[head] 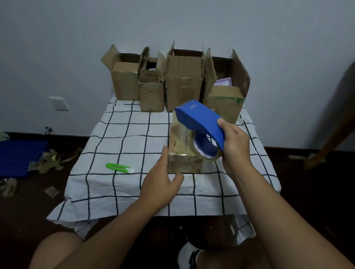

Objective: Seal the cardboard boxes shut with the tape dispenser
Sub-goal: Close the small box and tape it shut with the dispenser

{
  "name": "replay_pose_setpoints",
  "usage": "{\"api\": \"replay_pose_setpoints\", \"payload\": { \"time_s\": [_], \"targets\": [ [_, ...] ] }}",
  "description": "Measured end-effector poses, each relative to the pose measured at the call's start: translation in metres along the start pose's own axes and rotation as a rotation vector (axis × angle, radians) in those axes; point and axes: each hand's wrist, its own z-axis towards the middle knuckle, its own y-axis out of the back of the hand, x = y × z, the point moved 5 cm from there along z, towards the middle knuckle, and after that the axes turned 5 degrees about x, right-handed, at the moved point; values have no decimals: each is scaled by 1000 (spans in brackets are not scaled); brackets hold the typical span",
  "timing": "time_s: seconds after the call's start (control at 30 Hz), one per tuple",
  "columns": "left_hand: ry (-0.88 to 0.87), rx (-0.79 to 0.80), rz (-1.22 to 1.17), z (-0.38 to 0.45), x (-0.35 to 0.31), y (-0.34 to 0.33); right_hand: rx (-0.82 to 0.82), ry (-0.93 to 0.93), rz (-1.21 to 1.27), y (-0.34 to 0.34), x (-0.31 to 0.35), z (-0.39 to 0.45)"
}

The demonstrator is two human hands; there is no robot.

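Note:
A small closed cardboard box [181, 143] lies lengthwise in the middle of the checked table, with shiny tape across its top. My right hand [235, 148] grips a blue tape dispenser [200, 120] that carries a clear tape roll [207, 147]; the dispenser hangs over the box's right side, nose pointing up and left. My left hand [162, 180] rests flat against the box's near left corner, fingers along its left wall and thumb at its front. Several open cardboard boxes [182, 80] stand in a row at the table's far edge, flaps up.
A green utility knife [119, 168] lies on the checked cloth [109, 184] left of the box. Tape and cardboard scraps [47, 162] and a blue mat [3, 160] litter the floor at left. A wooden furniture leg [349, 116] curves down at right. My knees are under the table's near edge.

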Motion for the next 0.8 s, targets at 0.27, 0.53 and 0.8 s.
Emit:
{"api": "replay_pose_setpoints", "payload": {
  "time_s": [0.27, 0.53, 0.8],
  "targets": [
    [-236, -43, 317, 24, -24, 4, -184, -182, 456, 26, -21, -3],
    [-221, -35, 308, 23, -20, 0, -277, -376, 675, 33, -51, -9],
    [-245, -25, 359, 27, -26, 3, -267, -159, 201, 49, -28, 1]
  ]
}}
